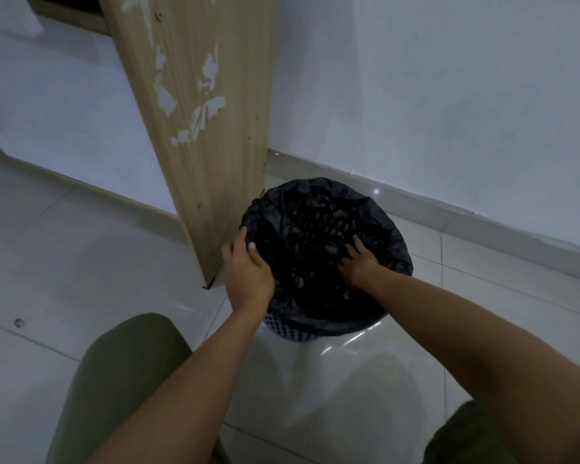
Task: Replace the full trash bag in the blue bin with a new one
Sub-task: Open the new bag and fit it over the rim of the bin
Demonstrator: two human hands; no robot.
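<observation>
A blue perforated bin (290, 331) stands on the tiled floor beside a wooden panel. A black trash bag (315, 209) lines it, its edge folded over the rim all round. My left hand (246, 269) grips the bag at the bin's left rim, thumb inside and fingers outside. Inside the bin at the right, my right hand (359, 262) has its fingers spread and presses down on the crumpled black plastic. The bin's mesh shows faintly through the bag at the far side.
A worn wooden panel (195, 128) stands upright just left of the bin. A white wall (432, 95) with a skirting board runs behind it. My knees in olive trousers (121, 380) are at the bottom, left and right. Glossy white tiles (81, 256) spread to the left.
</observation>
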